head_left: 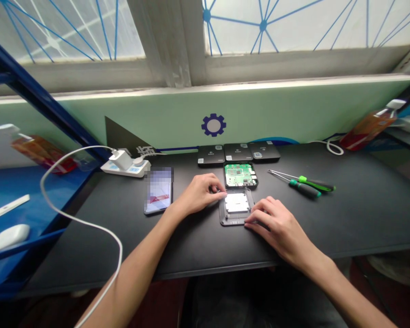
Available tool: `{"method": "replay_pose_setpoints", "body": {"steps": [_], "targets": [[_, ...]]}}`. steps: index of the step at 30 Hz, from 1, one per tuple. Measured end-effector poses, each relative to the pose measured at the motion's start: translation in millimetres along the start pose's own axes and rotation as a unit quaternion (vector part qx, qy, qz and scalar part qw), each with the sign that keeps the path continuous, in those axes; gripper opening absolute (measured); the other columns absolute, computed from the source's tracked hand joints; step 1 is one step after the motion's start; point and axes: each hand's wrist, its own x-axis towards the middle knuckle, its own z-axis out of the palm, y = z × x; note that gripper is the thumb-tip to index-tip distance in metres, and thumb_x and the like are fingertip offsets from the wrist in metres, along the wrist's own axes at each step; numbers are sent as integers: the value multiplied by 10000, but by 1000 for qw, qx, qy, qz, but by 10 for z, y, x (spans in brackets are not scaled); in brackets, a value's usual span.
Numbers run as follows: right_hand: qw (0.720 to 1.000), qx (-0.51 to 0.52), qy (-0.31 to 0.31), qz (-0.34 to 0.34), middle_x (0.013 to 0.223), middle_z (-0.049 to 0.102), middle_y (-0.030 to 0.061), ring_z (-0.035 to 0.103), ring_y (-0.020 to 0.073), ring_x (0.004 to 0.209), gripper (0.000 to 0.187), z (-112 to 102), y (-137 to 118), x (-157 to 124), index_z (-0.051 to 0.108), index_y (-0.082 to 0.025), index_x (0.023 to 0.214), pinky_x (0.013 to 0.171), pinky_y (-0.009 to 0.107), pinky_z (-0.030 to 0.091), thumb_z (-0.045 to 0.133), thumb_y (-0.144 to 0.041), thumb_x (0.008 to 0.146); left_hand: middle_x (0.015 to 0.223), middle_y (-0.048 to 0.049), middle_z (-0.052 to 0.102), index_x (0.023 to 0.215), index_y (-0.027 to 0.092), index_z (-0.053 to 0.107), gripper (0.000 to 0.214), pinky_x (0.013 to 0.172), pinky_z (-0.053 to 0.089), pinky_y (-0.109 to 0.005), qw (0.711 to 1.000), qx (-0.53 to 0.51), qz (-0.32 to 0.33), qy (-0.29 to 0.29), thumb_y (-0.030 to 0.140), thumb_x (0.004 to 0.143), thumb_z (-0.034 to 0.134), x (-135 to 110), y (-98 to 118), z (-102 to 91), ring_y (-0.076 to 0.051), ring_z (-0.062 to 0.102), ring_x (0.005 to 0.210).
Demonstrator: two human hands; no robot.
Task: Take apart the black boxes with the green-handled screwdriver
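A black plastic cover (237,221) with a silvery metal plate (237,203) in its middle lies flat on the desk, inner side up. My left hand (205,193) is closed, its thumb and fingertips pinched at the cover's upper left edge. At the lower right corner, my right hand (278,223) grips the cover between thumb and curled fingers. Just beyond the cover sits an open black case with a green circuit board (240,175) showing its chips and ports. Whether the cover touches this case is hard to make out.
Three closed black boxes (237,154) stand in a row behind the board. Two green-and-black screwdrivers (307,187) lie to the right. On the left are a phone (159,191), a white power strip (126,169) with a charger, and a white cable (89,217) looping across the foreground.
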Motion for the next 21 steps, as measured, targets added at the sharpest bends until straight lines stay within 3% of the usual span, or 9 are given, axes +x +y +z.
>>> {"method": "replay_pose_setpoints", "body": {"steps": [4, 8, 12, 16, 19, 21], "targets": [[994, -75, 52, -56, 1064, 750, 105, 654, 278, 897, 103, 47, -27, -19, 693, -222, 1066, 796, 440, 504, 648, -157, 1132, 1001, -62, 765, 933, 186, 823, 201, 790, 495, -303, 1000, -13, -5, -10, 373, 1000, 796, 7, -22, 5, -192, 678, 858], [991, -51, 109, -63, 1133, 730, 124, 683, 262, 943, 117, 0, -37, -35, 644, -207, 1168, 818, 410, 562, 647, -99, 1123, 1023, -69, 779, 963, 166, 770, 283, 840, 509, -316, 992, -114, -31, -36, 445, 1009, 790, 13, -12, -2, -202, 691, 909], [994, 19, 101, -47, 1187, 704, 119, 716, 244, 1029, 177, -189, -96, -76, 627, -217, 1204, 883, 377, 615, 624, -62, 1118, 976, -52, 760, 957, 156, 715, 395, 824, 508, -307, 943, -311, -76, -93, 530, 968, 842, 10, 85, 13, -180, 674, 880], [995, 34, 70, -55, 1254, 680, 118, 722, 234, 1090, 195, -361, -211, -148, 685, -228, 1225, 943, 364, 624, 662, -74, 1107, 986, -40, 754, 1097, 160, 777, 418, 742, 455, -260, 903, -399, -123, -98, 422, 847, 986, 0, 193, 81, -148, 663, 844], [985, 85, 153, 3, 1433, 643, 126, 693, 291, 1279, 229, -320, -281, -133, 758, -289, 1251, 1034, 416, 624, 775, -159, 1064, 1104, -68, 777, 1310, 194, 802, 554, 708, 446, -227, 875, -453, -147, -82, 348, 822, 1014, -7, 247, 146, -149, 691, 901], [944, 221, 225, 100, 1566, 610, 123, 626, 333, 1440, 451, -200, -309, -58, 707, -338, 1438, 1101, 454, 617, 856, -256, 1021, 1205, -93, 786, 1385, 214, 796, 594, 745, 499, -225, 846, -505, -154, -71, 339, 843, 1004, -9, 282, 185, -162, 717, 960]]}}
